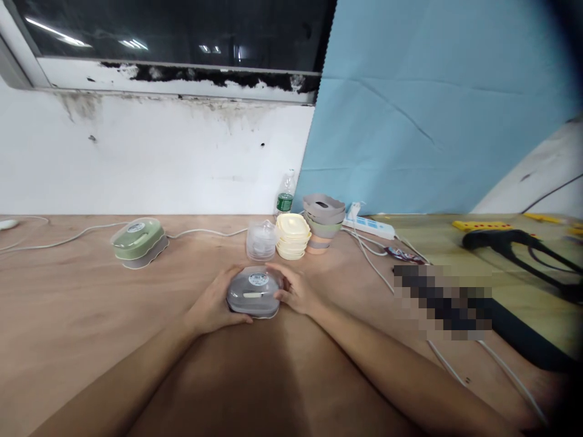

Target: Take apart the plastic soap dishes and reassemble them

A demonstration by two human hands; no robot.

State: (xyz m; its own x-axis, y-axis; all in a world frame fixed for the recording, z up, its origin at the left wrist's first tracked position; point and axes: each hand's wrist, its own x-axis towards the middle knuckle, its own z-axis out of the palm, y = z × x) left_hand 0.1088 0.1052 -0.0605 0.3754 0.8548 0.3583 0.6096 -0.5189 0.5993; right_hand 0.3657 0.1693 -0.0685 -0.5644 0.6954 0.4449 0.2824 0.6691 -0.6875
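A grey lidded box (255, 297) with a clear cover and a round white label is in front of me, low over the wooden table. My left hand (221, 306) is closed around its left side, the thumb along the near edge. From the right, my right hand (294, 290) grips the opposite side, with its fingers on the far rim. Just behind the box are a stack of clear lids (262, 241) and a stack of pale yellow trays (293, 235). Whether the box touches the table is hard to tell.
Grey, green and orange bowls (324, 215) are stacked behind, near a water bottle (285, 197) and a white power strip (370, 227). At left sits a green lidded box (138, 241) on a grey piece. White cables cross the table (68, 315). Part of the right side is pixelated.
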